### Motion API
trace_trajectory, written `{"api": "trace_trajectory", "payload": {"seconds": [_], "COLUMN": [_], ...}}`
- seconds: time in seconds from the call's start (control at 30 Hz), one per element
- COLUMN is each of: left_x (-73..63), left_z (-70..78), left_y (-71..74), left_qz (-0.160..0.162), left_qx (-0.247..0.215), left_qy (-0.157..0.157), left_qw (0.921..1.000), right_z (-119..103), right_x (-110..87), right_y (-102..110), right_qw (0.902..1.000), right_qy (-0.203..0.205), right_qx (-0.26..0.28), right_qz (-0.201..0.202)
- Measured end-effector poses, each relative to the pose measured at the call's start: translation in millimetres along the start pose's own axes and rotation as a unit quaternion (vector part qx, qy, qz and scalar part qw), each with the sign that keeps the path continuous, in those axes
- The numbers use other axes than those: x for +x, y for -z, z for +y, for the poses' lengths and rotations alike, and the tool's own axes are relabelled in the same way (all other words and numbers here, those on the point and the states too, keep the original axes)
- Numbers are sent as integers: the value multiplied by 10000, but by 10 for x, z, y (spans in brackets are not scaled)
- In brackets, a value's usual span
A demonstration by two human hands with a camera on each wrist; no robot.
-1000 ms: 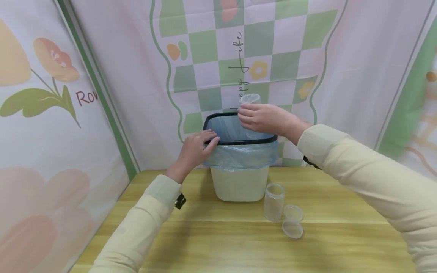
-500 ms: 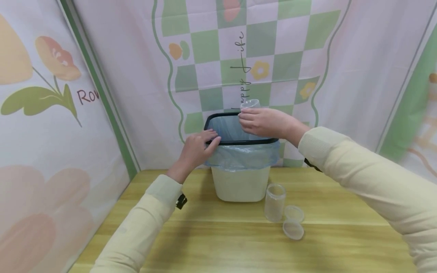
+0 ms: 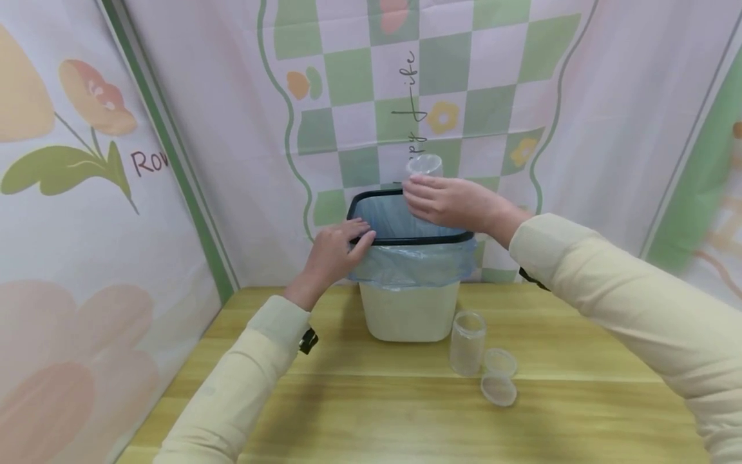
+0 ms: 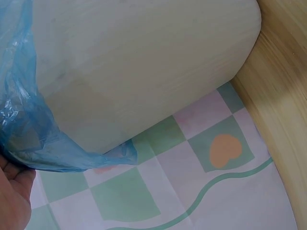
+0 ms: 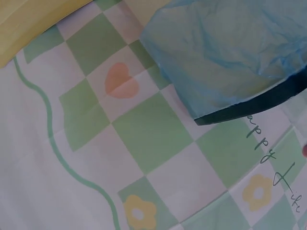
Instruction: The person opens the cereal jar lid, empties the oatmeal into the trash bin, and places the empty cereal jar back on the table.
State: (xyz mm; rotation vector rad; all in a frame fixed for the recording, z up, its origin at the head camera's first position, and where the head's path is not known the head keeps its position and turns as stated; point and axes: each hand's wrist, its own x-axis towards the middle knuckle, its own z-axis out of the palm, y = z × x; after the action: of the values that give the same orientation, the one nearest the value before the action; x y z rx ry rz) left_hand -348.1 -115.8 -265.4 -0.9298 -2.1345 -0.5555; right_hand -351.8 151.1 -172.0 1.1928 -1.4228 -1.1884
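Note:
In the head view a white trash bin (image 3: 409, 312) stands on the table, lined with a thin blue bag (image 3: 414, 265) folded over its black rim (image 3: 420, 241). My left hand (image 3: 336, 252) grips the rim at the left corner; the left wrist view catches its curled fingers (image 4: 21, 179) at the bag's edge. Above the bin's opening, my right hand (image 3: 449, 203) holds a clear plastic jar (image 3: 425, 166), whose lower part is hidden by the fingers. A second clear jar (image 3: 467, 345) stands upright right of the bin, beside two clear round lids (image 3: 498, 389).
The wood-grain table (image 3: 371, 412) extends toward me and to both sides. Behind it hangs a patterned cloth (image 3: 348, 77), close to the bin's back. Another printed cloth (image 3: 64, 225) hangs along the left side.
My right hand and its jar dipped slightly toward the bin, then rose again. The left hand has stayed on the rim, and the jar and lids on the table have not moved.

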Motion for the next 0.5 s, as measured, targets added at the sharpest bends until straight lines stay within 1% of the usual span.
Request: {"api": "trace_trajectory", "payload": {"seconds": [0.07, 0.1, 0.13, 0.27, 0.3, 0.37, 0.47, 0.5], "left_x": [2, 2, 3, 13, 16, 22, 22, 20], "left_z": [1, 1, 1, -1, -1, 0, 2, 3], "left_y": [2, 2, 2, 2, 2, 4, 8, 9], "left_qz": [-12, -15, -12, 44, 54, 59, -5, -35], "left_qx": [-9, -15, -16, -38, -37, -31, -22, -15], "left_qy": [19, 18, 9, -54, -56, -52, -20, -12], "left_qw": [10000, 10000, 10000, 10000, 10000, 10000, 10000, 10000], "right_z": [-8, -8, -4, 27, 31, 25, 2, -3], "right_x": [-5, -10, -18, -37, -37, -35, -34, -37], "right_y": [-7, -8, -8, 5, 6, -4, -15, -16], "right_qw": [9996, 9994, 9994, 9997, 9997, 9999, 9994, 9992], "right_qy": [277, 346, 323, -219, -246, -75, 346, 382], "right_qx": [-6, 39, 54, 55, 44, 60, 91, 100], "right_qz": [-43, -62, -59, 51, 58, 66, 0, -23]}}
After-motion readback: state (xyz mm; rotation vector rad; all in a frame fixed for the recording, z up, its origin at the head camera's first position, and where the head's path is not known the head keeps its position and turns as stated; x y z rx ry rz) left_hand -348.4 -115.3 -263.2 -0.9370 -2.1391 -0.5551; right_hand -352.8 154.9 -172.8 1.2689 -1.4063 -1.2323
